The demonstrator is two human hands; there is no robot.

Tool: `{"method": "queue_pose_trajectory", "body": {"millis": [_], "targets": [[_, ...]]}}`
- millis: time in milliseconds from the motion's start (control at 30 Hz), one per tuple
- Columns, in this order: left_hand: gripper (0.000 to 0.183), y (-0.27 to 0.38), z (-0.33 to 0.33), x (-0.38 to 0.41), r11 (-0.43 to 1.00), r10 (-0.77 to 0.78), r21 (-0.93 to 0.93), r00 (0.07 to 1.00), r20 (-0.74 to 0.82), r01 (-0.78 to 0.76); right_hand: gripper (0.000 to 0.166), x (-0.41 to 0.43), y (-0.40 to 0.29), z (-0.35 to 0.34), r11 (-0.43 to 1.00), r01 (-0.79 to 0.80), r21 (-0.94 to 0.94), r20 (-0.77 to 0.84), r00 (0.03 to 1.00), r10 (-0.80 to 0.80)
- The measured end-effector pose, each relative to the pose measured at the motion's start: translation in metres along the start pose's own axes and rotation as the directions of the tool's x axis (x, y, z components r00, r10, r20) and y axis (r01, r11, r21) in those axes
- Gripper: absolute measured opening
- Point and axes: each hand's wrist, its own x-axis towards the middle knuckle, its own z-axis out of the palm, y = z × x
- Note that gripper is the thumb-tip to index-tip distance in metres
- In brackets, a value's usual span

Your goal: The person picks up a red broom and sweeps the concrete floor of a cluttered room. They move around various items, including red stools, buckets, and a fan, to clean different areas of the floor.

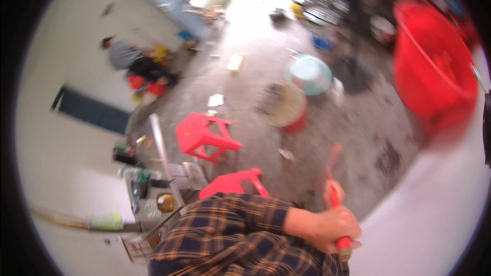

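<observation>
My left hand (333,227) grips a red handle (343,242) close to its end, with the wrist bare below a dark plaid sleeve (261,211). Farther along the same handle, my right hand (332,193) closes around it, partly hidden behind the nearer hand and forearm. The handle points away over the concrete floor (356,161). Its far part is a red blur, so the kind of tool cannot be told.
Two red plastic stools (195,134) stand left of my hands. A round tub (293,111) and a pale blue basin (310,74) lie ahead. A large red bin (429,65) stands right, beside a white wall (418,207). A seated person (124,55) is at the far left.
</observation>
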Motion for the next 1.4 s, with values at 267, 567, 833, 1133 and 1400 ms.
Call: {"method": "queue_pose_trajectory", "body": {"millis": [267,567,833,1133,1400], "targets": [[0.035,0.041,0.016,0.055,0.980,0.085,-0.192,0.975,0.203,-0.046,0.026,-0.019,-0.097,-0.051,0.756,0.418,-0.504,0.074,0.893,-0.444],[0.019,-0.012,0.061,0.092,0.931,-0.070,-0.349,0.991,0.110,0.105,0.029,-0.052,-0.097,-0.168,0.643,0.169,-0.747,-0.201,0.865,-0.460],[0.023,-0.022,0.052,0.132,0.878,-0.010,-0.449,0.947,0.322,0.162,0.028,-0.044,-0.110,-0.162,0.731,0.127,-0.671,-0.205,0.915,-0.347],[0.026,-0.030,0.005,0.185,0.743,0.162,-0.663,0.939,0.304,0.086,0.026,-0.017,-0.164,-0.139,0.738,0.103,-0.667,-0.146,0.953,-0.265],[0.026,-0.022,-0.058,0.251,0.668,0.286,-0.734,0.870,0.401,0.119,0.031,0.021,-0.248,-0.133,0.568,0.033,-0.822,-0.159,0.945,-0.285]]}}
